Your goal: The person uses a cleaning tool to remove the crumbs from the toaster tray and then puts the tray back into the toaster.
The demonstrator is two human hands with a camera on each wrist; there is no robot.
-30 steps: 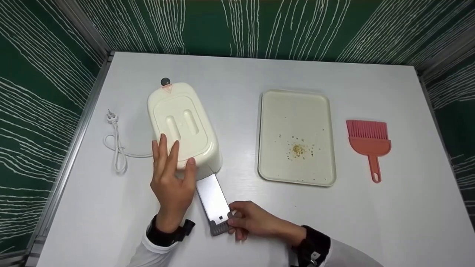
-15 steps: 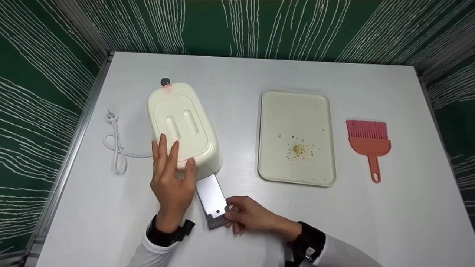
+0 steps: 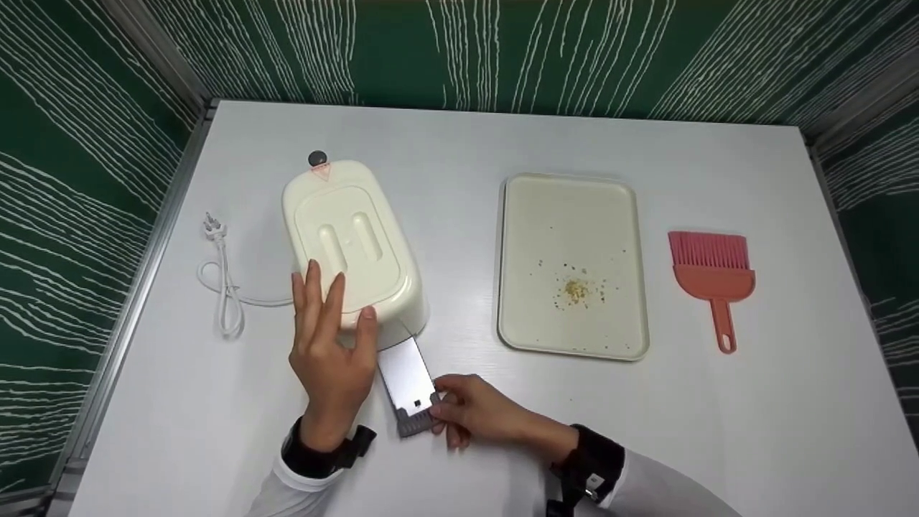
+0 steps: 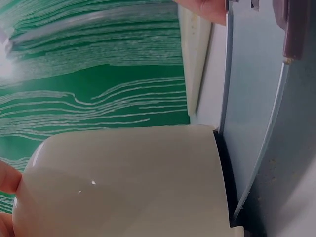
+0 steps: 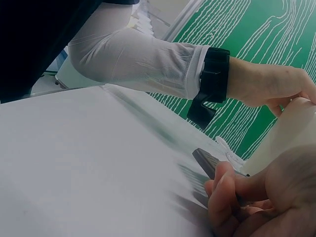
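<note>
A cream toaster (image 3: 380, 230) with a lid on top and a dark knob at its far end stands on the left of the table. My left hand (image 3: 332, 366) rests on the toaster's near end, fingers extended over the lid. From the lower near end sticks a flat metal crumb tray (image 3: 404, 372); its inner part is hidden inside the toaster. My right hand (image 3: 477, 409) pinches the tray's grey handle (image 3: 416, 424) at its right corner, thumb on top. In the left wrist view the tray enters a dark slot (image 4: 226, 173) under the toaster's body.
A cream rectangular tray (image 3: 531, 208) holding a small heap of crumbs (image 3: 576, 290) lies right of centre. Further right is a red brush (image 3: 714, 283). The toaster's white cord and plug (image 3: 215, 230) lie at the left. Green patterned panels surround the table.
My right hand has pushed the crumb tray away from me, so less of it shows outside the toaster. My left hand has stayed on the lid.
</note>
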